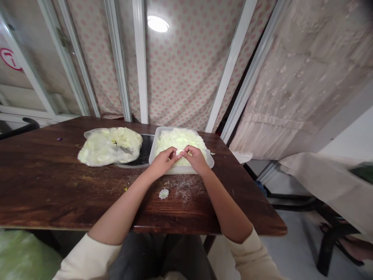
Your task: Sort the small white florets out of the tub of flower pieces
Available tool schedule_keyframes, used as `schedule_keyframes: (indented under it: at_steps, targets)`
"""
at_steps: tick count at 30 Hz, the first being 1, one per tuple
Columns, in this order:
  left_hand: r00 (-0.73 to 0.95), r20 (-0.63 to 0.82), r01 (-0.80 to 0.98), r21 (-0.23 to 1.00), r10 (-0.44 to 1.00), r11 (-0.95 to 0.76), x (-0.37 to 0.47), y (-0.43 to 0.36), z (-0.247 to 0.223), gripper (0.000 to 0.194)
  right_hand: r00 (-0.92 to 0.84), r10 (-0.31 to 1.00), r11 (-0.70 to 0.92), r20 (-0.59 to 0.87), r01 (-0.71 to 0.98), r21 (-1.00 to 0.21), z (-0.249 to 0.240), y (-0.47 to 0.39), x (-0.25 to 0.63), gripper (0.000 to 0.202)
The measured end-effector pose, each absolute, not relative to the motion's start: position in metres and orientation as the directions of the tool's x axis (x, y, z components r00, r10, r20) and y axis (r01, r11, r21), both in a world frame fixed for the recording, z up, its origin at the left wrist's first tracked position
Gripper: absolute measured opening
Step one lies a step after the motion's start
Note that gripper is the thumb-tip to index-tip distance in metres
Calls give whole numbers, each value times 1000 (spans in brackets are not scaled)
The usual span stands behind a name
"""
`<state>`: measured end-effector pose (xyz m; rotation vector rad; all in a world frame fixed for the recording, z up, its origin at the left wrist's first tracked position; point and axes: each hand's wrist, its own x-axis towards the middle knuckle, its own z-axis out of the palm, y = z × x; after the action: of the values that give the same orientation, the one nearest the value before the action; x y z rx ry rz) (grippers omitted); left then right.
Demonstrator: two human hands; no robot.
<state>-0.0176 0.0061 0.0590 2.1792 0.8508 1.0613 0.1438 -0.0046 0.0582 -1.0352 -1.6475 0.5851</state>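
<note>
Above the white tub's (182,170) near half, the left hand (163,160) at nine o'clock and the right hand (197,158) at three pinch a small pale piece (180,151) between them, equally near, its long axis unclear; toward seven o'clock lies a scalloped white piece (163,193).

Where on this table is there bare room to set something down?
Mostly bare: the wooden table right of the right forearm, and its front left, between the plastic bag and near edge, some dust aside. Crowded: the plastic tub, under the left hand and right hand, and between the forearms, where a flower-shaped piece and white crumbs lie.
</note>
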Motion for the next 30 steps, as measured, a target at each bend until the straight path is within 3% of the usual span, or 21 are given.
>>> schedule_keyframes:
  at_steps: [16,30]
  targets:
    - [482,475,209,753,736,-623,-16,14,51,20,-22,857,489,515,347,-800,55,-3,147,31]
    - [373,497,212,777,783,-593,-16,16,50,18,66,837,488,543,360,-795,52,1,147,37]
